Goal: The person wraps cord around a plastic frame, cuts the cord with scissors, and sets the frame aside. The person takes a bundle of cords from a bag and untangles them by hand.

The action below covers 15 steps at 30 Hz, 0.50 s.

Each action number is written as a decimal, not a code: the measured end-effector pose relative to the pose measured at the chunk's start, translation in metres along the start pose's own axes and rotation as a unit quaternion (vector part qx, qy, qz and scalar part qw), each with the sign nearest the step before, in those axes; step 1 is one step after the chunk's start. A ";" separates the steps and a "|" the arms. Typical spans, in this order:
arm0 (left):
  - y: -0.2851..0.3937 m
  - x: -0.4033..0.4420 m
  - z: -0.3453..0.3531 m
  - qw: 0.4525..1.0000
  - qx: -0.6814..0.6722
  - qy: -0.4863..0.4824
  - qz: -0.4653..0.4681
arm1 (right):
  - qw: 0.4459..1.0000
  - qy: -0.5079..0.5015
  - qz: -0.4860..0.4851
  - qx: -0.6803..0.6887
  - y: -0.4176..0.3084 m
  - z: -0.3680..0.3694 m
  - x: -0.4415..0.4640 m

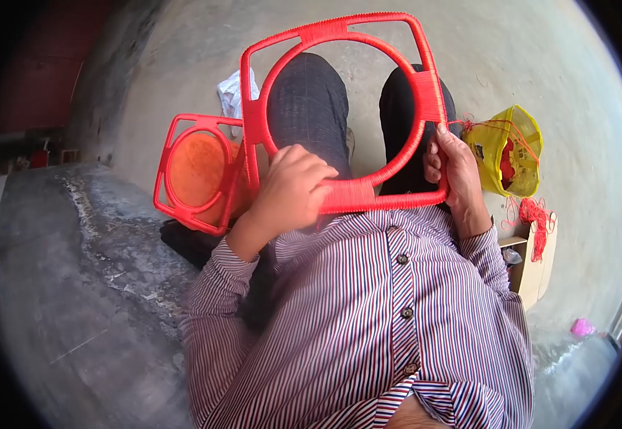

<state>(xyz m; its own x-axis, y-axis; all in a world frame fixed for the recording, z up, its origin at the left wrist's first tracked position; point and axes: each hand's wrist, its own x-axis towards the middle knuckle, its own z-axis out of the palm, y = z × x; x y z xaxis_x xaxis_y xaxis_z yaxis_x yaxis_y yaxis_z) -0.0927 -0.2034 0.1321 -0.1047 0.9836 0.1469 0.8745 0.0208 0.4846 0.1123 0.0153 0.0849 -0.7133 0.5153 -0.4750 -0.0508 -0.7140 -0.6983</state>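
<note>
A large square frame with a round ring inside, wrapped in red cord, is held up over my lap. My left hand has its fingers bent over the ring's lower left edge. At the lower right corner, my right hand grips the frame, with the thumb on the side bar and the fingers curled. Thin red cord runs from near that corner to a yellow bag. Through the ring my dark-trousered knees show.
A smaller red frame lies on an orange round surface at the left. Behind it is a white plastic bag. Tangled red cord hangs on a cardboard box at the right. Something pink lies on the floor.
</note>
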 end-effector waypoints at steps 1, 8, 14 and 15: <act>0.000 0.002 0.001 1.000 0.002 -0.014 0.004 | 1.000 0.002 0.002 0.002 0.000 0.000 0.000; 0.010 0.009 0.000 0.995 -0.024 -0.102 0.002 | 0.999 -0.003 0.015 0.040 -0.002 -0.002 -0.001; 0.006 0.010 -0.004 0.990 -0.035 -0.140 0.005 | 0.999 -0.001 0.022 0.042 -0.002 -0.003 -0.001; 0.006 0.009 -0.004 0.988 -0.037 -0.147 0.002 | 0.999 0.000 0.023 0.041 -0.002 -0.004 -0.001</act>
<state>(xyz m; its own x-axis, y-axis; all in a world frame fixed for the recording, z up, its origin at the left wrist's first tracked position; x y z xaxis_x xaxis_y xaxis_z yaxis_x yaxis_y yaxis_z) -0.0909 -0.1948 0.1399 0.0508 0.9934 -0.1027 0.8362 0.0139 0.5483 0.1159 0.0174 0.0849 -0.7159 0.4813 -0.5058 -0.0754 -0.7735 -0.6292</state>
